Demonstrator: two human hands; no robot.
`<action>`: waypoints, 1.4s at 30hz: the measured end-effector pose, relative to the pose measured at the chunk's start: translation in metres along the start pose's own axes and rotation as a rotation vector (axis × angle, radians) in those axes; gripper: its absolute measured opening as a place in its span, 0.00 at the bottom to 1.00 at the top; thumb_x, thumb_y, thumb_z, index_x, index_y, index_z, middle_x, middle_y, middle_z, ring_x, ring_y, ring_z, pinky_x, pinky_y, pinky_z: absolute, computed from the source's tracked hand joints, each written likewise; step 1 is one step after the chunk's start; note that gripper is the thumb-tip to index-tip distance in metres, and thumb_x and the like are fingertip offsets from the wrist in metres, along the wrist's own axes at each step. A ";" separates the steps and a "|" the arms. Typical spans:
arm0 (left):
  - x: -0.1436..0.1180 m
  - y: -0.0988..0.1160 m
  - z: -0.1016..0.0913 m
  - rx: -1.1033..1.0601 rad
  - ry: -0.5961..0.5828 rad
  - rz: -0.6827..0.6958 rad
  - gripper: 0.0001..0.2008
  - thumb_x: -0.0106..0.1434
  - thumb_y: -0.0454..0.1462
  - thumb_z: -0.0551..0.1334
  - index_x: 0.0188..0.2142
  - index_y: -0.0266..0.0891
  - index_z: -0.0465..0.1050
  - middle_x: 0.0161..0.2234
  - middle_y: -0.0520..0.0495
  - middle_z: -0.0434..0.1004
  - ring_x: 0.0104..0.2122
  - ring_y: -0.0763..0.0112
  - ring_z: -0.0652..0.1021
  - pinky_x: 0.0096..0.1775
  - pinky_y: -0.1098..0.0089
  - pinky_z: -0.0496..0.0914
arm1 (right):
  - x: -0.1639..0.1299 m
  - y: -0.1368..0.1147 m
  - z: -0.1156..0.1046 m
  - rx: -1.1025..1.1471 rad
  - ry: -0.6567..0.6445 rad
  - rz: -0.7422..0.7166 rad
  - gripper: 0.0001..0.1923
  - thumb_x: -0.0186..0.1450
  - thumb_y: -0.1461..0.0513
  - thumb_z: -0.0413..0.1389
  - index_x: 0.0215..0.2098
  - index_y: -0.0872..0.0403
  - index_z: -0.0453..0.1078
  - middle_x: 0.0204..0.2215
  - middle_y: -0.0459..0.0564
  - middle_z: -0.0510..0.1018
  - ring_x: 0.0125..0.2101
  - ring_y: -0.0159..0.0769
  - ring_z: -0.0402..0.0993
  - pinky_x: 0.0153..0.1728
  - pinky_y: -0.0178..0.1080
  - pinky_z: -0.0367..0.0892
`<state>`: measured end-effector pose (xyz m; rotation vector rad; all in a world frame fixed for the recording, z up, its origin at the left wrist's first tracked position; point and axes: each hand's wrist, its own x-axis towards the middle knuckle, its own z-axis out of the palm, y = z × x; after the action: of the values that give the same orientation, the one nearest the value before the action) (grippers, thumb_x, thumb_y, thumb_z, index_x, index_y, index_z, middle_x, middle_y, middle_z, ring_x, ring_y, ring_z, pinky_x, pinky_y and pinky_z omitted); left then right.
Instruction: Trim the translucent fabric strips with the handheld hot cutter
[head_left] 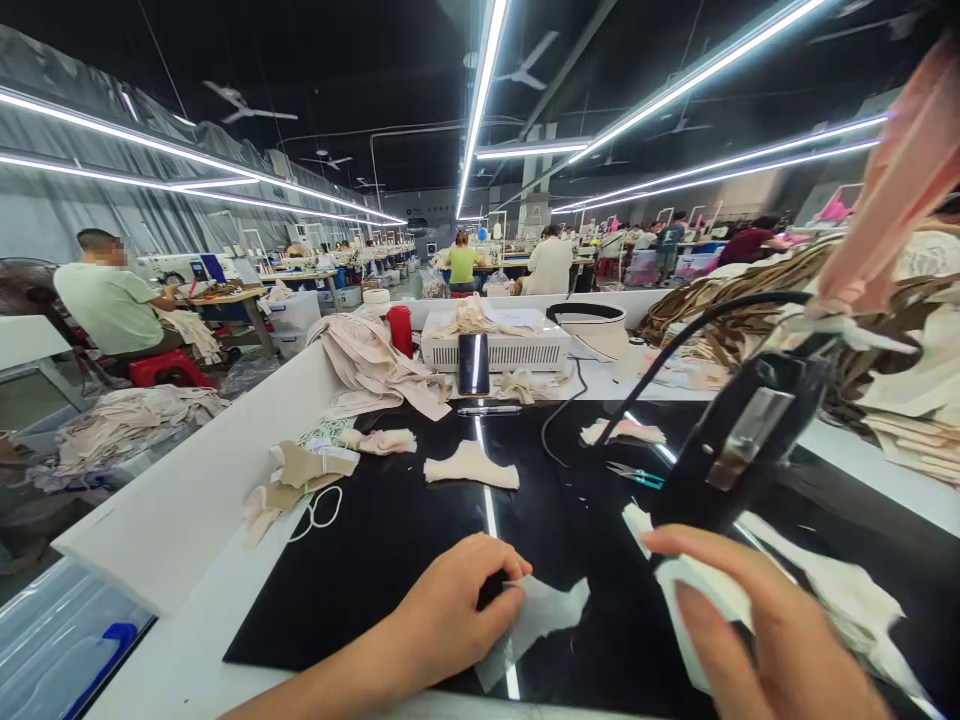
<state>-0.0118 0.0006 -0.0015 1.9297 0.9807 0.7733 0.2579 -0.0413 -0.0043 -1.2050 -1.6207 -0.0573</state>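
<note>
My left hand (450,610) pinches the edge of a thin pale fabric piece (536,625) lying on the black glossy mat (375,560). My right hand (765,630) grips the white handle of a black corded hand tool (739,440), held tilted above the mat at the right. Its black cord (675,345) arcs away toward the back of the table. A cream fabric cut piece (471,467) lies in the middle of the mat. Small scissors (636,474) rest just left of the tool.
A white box unit (499,350), a red bottle (400,330), a pen (489,410) and piled pink fabric (371,365) sit at the back. Stacked tan and cream pieces (885,330) fill the right. A white partition (195,490) borders the left. Other people work at distant tables.
</note>
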 end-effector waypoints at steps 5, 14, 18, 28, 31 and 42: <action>0.003 0.001 -0.004 -0.154 -0.027 -0.086 0.05 0.69 0.39 0.63 0.37 0.40 0.72 0.32 0.54 0.74 0.32 0.71 0.71 0.37 0.70 0.65 | -0.001 -0.022 0.035 0.126 -0.429 -0.117 0.18 0.80 0.59 0.51 0.66 0.37 0.66 0.57 0.45 0.83 0.56 0.40 0.82 0.56 0.41 0.77; 0.021 -0.011 -0.028 -0.319 -0.033 -0.180 0.23 0.67 0.59 0.63 0.39 0.42 0.65 0.26 0.55 0.71 0.27 0.70 0.76 0.31 0.71 0.67 | 0.037 -0.034 0.065 0.280 -0.569 0.206 0.15 0.76 0.53 0.52 0.34 0.48 0.72 0.27 0.42 0.77 0.27 0.35 0.74 0.29 0.34 0.70; 0.040 -0.012 -0.051 -0.264 -0.013 -0.210 0.24 0.66 0.58 0.64 0.46 0.42 0.66 0.30 0.53 0.77 0.27 0.68 0.80 0.30 0.71 0.69 | 0.056 -0.026 0.085 0.227 -0.505 0.206 0.14 0.75 0.53 0.52 0.37 0.49 0.76 0.30 0.46 0.81 0.30 0.38 0.77 0.32 0.37 0.71; 0.087 -0.024 -0.088 0.372 0.222 -0.118 0.09 0.75 0.38 0.63 0.52 0.41 0.72 0.34 0.53 0.78 0.38 0.65 0.80 0.47 0.62 0.76 | 0.098 0.001 0.145 -0.072 -0.493 0.127 0.12 0.77 0.55 0.60 0.49 0.55 0.77 0.46 0.51 0.83 0.44 0.40 0.82 0.48 0.48 0.79; 0.095 -0.026 -0.087 0.560 0.207 -0.145 0.15 0.76 0.42 0.65 0.57 0.38 0.74 0.49 0.44 0.80 0.46 0.60 0.82 0.50 0.55 0.79 | 0.102 0.007 0.154 -0.199 -0.529 0.092 0.13 0.76 0.55 0.62 0.53 0.55 0.76 0.50 0.53 0.82 0.47 0.42 0.82 0.50 0.50 0.79; 0.102 -0.043 -0.079 0.936 0.064 -0.085 0.19 0.76 0.44 0.67 0.61 0.39 0.74 0.59 0.40 0.77 0.52 0.56 0.81 0.52 0.52 0.80 | 0.090 0.005 0.162 -0.402 -0.553 0.024 0.14 0.76 0.56 0.62 0.55 0.54 0.76 0.53 0.53 0.81 0.48 0.42 0.82 0.50 0.50 0.80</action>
<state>-0.0372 0.1332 0.0150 2.6110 1.6429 0.3259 0.1556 0.1133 -0.0097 -1.6487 -2.1427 -0.0371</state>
